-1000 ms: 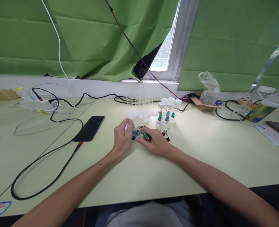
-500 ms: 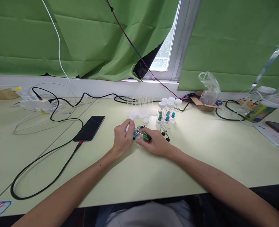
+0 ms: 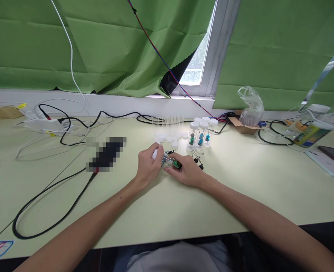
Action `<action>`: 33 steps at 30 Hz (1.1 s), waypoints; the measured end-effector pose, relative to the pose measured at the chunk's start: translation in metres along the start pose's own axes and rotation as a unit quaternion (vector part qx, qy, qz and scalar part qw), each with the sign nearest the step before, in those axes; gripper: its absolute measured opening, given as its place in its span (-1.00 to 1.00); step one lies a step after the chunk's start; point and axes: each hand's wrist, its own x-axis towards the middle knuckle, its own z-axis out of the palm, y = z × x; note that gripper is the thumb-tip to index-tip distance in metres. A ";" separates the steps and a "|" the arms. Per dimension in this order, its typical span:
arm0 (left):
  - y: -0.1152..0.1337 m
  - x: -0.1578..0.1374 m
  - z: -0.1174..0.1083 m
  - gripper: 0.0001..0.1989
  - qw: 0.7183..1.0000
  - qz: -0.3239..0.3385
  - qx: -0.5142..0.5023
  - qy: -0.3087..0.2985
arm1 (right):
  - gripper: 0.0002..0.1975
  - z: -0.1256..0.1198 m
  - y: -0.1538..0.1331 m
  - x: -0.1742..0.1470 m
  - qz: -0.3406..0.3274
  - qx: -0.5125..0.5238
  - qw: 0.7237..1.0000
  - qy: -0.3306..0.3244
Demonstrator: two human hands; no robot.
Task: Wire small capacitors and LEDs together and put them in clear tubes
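My right hand is closed around a clear plastic tube that lies tilted, with green pieces and thin metal rods inside. At the tube's left end, my left hand pinches a white cap; whether the cap is seated on the tube cannot be made out. Beyond my right hand stand several capped tubes holding green and blue pieces. Black-headed metal pins lie just to the right of that hand. Small dark and blue parts behind the held tube are partly hidden by my fingers.
Several clear tubes with white caps stand at the back. On the left are a blurred-out phone on a black cable and a white power strip. A cardboard box and a plastic bottle sit to the right.
My left hand has shifted slightly right with the white cap, toward the tube. The blue parts near its fingertips are now more covered. My right hand has barely moved.
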 end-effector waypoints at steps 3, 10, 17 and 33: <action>0.001 0.000 0.000 -0.65 1.000 0.003 -0.003 -0.001 | -0.77 0.000 0.000 0.000 -0.003 -0.001 1.000 0.002; -0.001 0.000 0.000 -0.65 1.000 0.007 -0.007 -0.003 | -0.78 0.000 0.001 0.000 -0.004 -0.002 1.000 0.004; 0.002 -0.001 0.000 -0.65 1.000 -0.004 -0.007 -0.014 | -0.77 -0.001 0.000 0.000 0.000 -0.006 1.000 0.004; -0.006 0.001 0.000 -0.62 0.991 -0.060 -0.121 -0.004 | -0.84 0.000 0.006 0.004 0.002 -0.019 0.998 0.059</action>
